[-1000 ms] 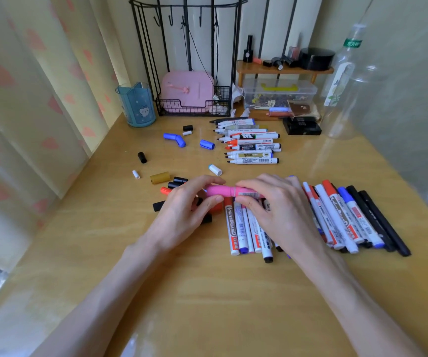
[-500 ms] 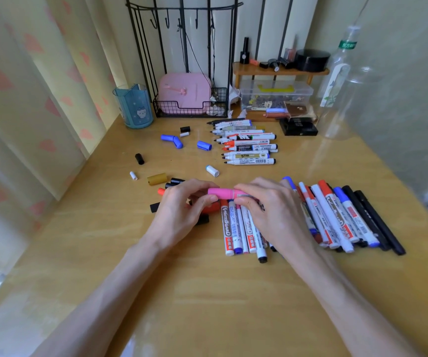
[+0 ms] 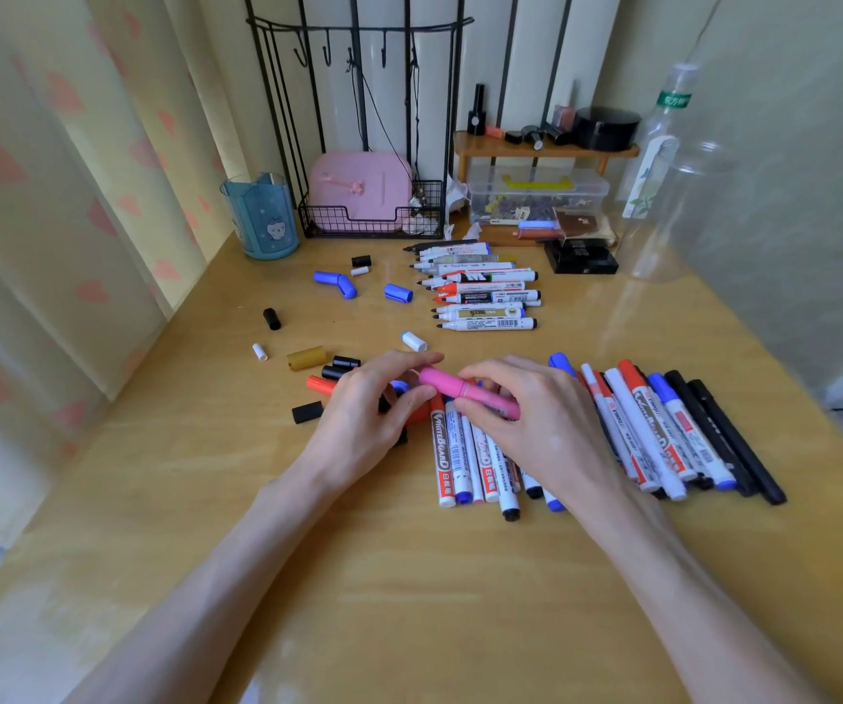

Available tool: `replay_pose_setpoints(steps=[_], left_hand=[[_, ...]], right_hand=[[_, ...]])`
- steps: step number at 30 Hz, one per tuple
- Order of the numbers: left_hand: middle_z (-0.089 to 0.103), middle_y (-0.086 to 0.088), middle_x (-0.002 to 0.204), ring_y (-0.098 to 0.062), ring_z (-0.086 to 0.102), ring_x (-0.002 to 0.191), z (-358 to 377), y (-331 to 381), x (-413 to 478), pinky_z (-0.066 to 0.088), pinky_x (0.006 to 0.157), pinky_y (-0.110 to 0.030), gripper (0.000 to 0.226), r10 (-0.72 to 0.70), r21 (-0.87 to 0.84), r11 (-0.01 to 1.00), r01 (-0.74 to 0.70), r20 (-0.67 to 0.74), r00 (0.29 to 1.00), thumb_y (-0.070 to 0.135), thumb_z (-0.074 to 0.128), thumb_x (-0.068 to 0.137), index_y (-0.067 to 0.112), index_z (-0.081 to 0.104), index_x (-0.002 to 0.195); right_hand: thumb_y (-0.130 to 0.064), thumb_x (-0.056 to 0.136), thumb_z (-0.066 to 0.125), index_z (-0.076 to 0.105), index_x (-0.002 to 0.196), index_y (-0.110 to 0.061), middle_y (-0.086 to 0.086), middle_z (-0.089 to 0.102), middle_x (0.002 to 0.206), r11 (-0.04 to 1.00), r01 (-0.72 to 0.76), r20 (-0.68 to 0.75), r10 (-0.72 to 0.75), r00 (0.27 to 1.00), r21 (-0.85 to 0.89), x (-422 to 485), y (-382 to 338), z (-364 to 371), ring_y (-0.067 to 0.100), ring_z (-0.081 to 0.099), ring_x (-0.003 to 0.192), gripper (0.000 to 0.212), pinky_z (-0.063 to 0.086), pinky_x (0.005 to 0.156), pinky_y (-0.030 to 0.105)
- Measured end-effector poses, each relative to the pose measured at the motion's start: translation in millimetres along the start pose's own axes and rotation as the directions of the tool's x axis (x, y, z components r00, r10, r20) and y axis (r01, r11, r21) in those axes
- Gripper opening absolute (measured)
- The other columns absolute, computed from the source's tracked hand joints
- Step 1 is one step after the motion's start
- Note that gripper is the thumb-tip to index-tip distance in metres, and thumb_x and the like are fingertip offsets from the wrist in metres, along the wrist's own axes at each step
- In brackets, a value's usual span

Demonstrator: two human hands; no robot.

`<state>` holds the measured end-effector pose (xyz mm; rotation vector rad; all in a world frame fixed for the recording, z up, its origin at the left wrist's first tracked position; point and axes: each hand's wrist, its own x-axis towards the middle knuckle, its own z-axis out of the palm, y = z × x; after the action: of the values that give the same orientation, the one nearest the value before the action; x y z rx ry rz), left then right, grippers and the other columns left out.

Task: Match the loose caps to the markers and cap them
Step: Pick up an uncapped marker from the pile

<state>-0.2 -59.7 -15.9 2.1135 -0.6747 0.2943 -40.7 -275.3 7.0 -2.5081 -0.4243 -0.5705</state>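
A pink marker (image 3: 465,391) lies slanted between my hands above the desk. My left hand (image 3: 368,414) pinches its capped left end between thumb and forefinger. My right hand (image 3: 546,424) grips its barrel. Under my hands is a row of capped markers (image 3: 465,459), and more capped markers (image 3: 663,429) lie to the right. Several uncapped markers (image 3: 480,292) are lined up at the back. Loose caps are scattered on the left: two blue caps (image 3: 335,283), another blue cap (image 3: 399,292), a white cap (image 3: 414,341), a gold cap (image 3: 306,358), a red cap (image 3: 321,384) and black caps (image 3: 272,318).
A blue cup (image 3: 262,221) stands at the back left beside a wire rack (image 3: 373,226) holding a pink case. A clear storage box (image 3: 536,195), a black box (image 3: 581,256) and a plastic bottle (image 3: 663,160) stand at the back right. A curtain hangs along the left edge.
The pink marker has tilted, its right end now lower in my right hand. Both hands stay on it in nearly the same place.
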Motion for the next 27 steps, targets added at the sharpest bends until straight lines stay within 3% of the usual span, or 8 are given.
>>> replay_pose_setpoints(steps=[3, 7, 10, 15, 22, 27], left_hand=[[0.067, 0.011, 0.128, -0.007, 0.065, 0.115, 1, 1, 3, 0.053, 0.094, -0.024, 0.047, 0.008, 0.005, 1.000, -0.009, 0.015, 1.000, 0.022, 0.068, 0.100, 0.024, 0.058, 0.146], [0.066, 0.011, 0.125, -0.012, 0.065, 0.114, 7, 5, 7, 0.056, 0.092, -0.031, 0.047, 0.025, -0.005, 1.000, -0.025, 0.035, 0.999, 0.020, 0.067, 0.101, 0.024, 0.057, 0.147], [0.065, 0.013, 0.124, -0.011, 0.064, 0.114, 15, 12, 10, 0.055, 0.091, -0.027, 0.044, 0.046, 0.001, 0.999, -0.046, 0.042, 0.998, 0.024, 0.066, 0.101, 0.025, 0.058, 0.145], [0.065, 0.014, 0.124, -0.007, 0.063, 0.112, 31, 24, 17, 0.048, 0.086, -0.015, 0.040, 0.063, 0.010, 0.998, -0.064, 0.073, 0.995, 0.027, 0.066, 0.102, 0.025, 0.060, 0.142], [0.063, 0.014, 0.125, -0.003, 0.062, 0.112, 40, 29, 21, 0.045, 0.088, -0.010, 0.038, 0.066, -0.001, 0.998, -0.067, 0.099, 0.993, 0.026, 0.064, 0.103, 0.024, 0.061, 0.140], [0.064, 0.014, 0.124, -0.008, 0.064, 0.110, 32, 19, 17, 0.048, 0.084, -0.015, 0.036, 0.056, 0.026, 0.998, -0.058, 0.072, 0.996, 0.024, 0.064, 0.103, 0.024, 0.062, 0.138]], right_hand=[[-0.033, 0.089, 0.078, 0.076, 0.106, -0.027, -0.013, 0.061, 0.084, 0.998, -0.055, -0.041, 0.054, 0.998, -0.019, 4, 0, -4, 0.009, 0.057, 0.066, 0.018, 0.053, 0.058, 0.037], [-0.031, 0.090, 0.078, 0.076, 0.103, -0.022, -0.010, 0.066, 0.085, 0.976, -0.195, -0.081, 0.188, 0.979, -0.093, 8, 4, -19, 0.008, 0.061, 0.065, 0.016, 0.057, 0.057, 0.034], [-0.035, 0.091, 0.077, 0.073, 0.096, -0.023, -0.007, 0.070, 0.081, 0.919, -0.362, -0.134, 0.344, 0.929, -0.158, 2, 16, -32, 0.012, 0.063, 0.061, 0.014, 0.052, 0.052, 0.027], [-0.038, 0.090, 0.075, 0.069, 0.088, -0.019, 0.000, 0.072, 0.077, 0.796, -0.561, -0.199, 0.526, 0.827, -0.226, -16, 39, -49, 0.027, 0.068, 0.070, 0.020, 0.057, 0.063, 0.037], [-0.038, 0.095, 0.070, 0.074, 0.092, -0.017, 0.005, 0.073, 0.082, 0.747, -0.605, -0.188, 0.575, 0.796, -0.276, -21, 44, -53, 0.035, 0.068, 0.080, 0.021, 0.048, 0.065, 0.036], [-0.043, 0.098, 0.066, 0.069, 0.105, -0.015, 0.006, 0.068, 0.090, 0.720, -0.591, -0.247, 0.538, 0.806, -0.363, -16, 40, -50, 0.028, 0.056, 0.070, 0.028, 0.043, 0.060, 0.032]])
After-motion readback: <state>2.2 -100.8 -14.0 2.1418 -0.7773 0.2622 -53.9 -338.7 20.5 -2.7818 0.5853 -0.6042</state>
